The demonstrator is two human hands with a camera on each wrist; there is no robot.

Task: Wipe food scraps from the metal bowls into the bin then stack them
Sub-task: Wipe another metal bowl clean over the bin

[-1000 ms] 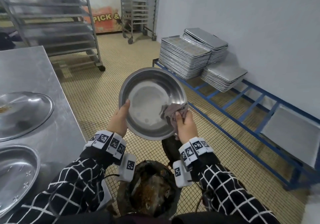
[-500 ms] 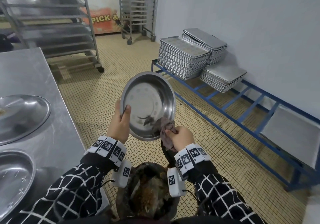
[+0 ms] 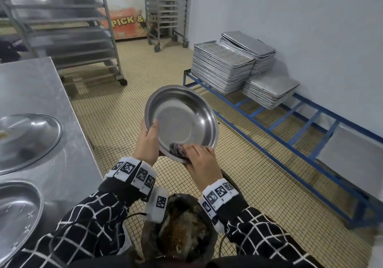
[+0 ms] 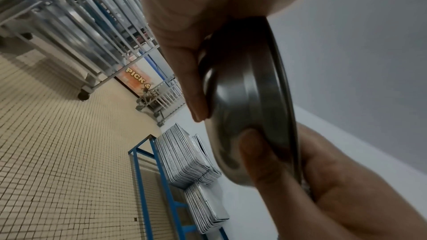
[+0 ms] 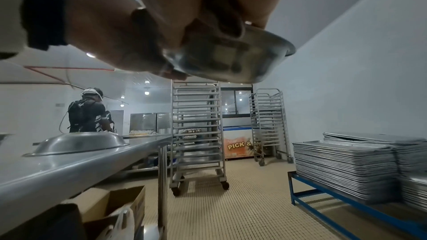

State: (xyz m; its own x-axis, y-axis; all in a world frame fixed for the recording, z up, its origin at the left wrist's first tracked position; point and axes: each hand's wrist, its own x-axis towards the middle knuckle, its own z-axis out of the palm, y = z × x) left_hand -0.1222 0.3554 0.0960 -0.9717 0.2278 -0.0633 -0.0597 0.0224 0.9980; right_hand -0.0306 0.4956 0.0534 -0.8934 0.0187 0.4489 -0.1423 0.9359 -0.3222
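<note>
My left hand [image 3: 149,138] grips a tilted metal bowl [image 3: 184,118] by its left rim, thumb inside. It hangs above the dark bin [image 3: 180,232], which holds brown food scraps. My right hand [image 3: 195,154] pinches a grey cloth [image 3: 176,149] against the bowl's lower inside edge. In the left wrist view, fingers [image 4: 196,83] lie on the bowl's underside [image 4: 249,98], and a right-hand finger presses it from below. The right wrist view has the bowl [image 5: 231,59] from underneath. Two more bowls sit on the steel table [image 3: 41,89]: one [image 3: 27,139] with scraps, one [image 3: 16,216] nearer.
A blue floor rack [image 3: 290,127] with stacks of baking trays [image 3: 221,69] runs along the right wall. Wheeled tray racks [image 3: 62,23] stand behind the table. A cardboard box [image 5: 110,202] sits under the table. Another person [image 5: 87,114] works far back.
My right hand has swept the cloth from the bowl's right side down to its lower rim. The bowl has tipped more towards the bin.
</note>
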